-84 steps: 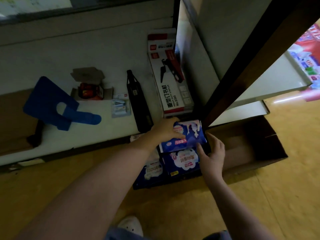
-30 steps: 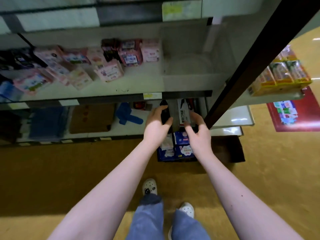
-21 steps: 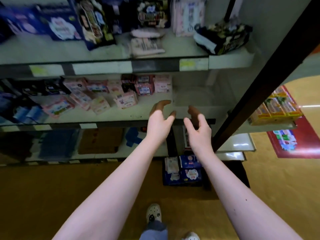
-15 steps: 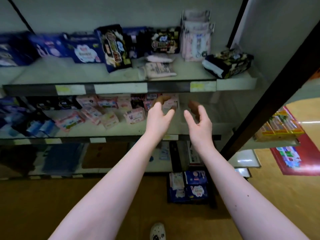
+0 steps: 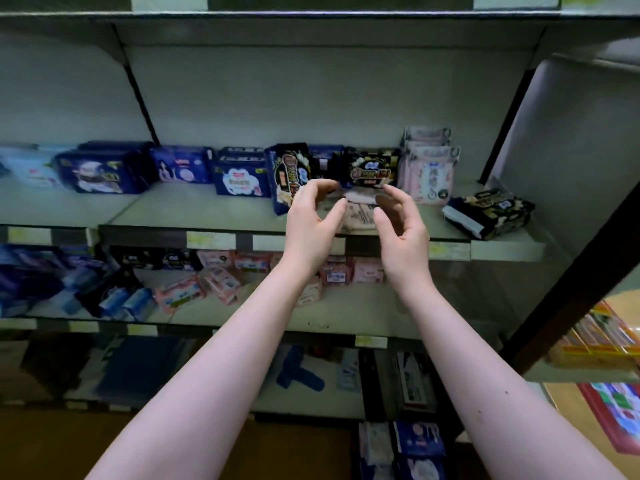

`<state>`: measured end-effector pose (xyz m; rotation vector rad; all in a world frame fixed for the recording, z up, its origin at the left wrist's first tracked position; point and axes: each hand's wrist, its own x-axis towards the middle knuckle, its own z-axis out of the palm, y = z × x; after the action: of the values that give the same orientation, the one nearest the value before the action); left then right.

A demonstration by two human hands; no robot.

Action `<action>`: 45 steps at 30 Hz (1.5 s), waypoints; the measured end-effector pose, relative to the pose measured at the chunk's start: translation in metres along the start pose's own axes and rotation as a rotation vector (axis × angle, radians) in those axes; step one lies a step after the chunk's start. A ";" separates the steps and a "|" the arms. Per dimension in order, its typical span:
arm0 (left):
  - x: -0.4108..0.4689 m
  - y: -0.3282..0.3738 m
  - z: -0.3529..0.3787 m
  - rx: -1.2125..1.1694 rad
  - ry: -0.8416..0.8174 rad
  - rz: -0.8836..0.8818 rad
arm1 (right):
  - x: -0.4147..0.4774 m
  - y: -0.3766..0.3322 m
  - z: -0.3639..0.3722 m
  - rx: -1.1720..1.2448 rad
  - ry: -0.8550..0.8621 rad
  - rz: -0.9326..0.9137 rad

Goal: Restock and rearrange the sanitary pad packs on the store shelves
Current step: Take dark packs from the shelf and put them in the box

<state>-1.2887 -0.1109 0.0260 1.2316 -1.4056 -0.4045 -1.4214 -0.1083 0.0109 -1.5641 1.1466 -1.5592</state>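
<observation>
Left hand: I have my left hand [image 5: 310, 225] raised in front of the upper shelf [image 5: 194, 209], fingers loosely curved, thumb spread wide, nothing in it.
Right hand: my right hand [image 5: 403, 228] mirrors it just beside, fingers curved and apart, also holding nothing.
Pale pink pack: the pale pink pack [image 5: 360, 218] lies flat near the shelf's front edge, showing in the gap between my two hands. The feed is blurred there, so I cannot tell whether a fingertip touches it.
Behind it: a black pack [image 5: 372, 169] stands upright just behind, and a tall dark pack [image 5: 289, 176] stands behind my left fingers.
Right end: pink packs [image 5: 427, 171] stand beside the black one. Another black pack [image 5: 488, 213] lies tilted, well apart from my hands.
Left side: blue packs [image 5: 239, 176] line the back.
Lower shelf: small pink packs [image 5: 221, 282] lie scattered.
Floor: more blue packs [image 5: 419, 441] sit by the shelving's base.
</observation>
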 end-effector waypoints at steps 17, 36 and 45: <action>0.034 -0.006 0.003 -0.014 0.120 -0.121 | 0.060 -0.001 0.012 0.176 -0.100 -0.032; 0.085 -0.081 -0.007 0.045 0.269 -0.314 | 0.120 0.065 0.088 0.085 -0.193 0.105; 0.148 -0.147 -0.019 -0.117 0.167 -0.512 | 0.163 0.095 0.147 -0.020 -0.181 0.237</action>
<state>-1.1758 -0.2834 -0.0129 1.4868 -0.9016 -0.7063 -1.3032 -0.3144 -0.0186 -1.4874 1.1998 -1.2306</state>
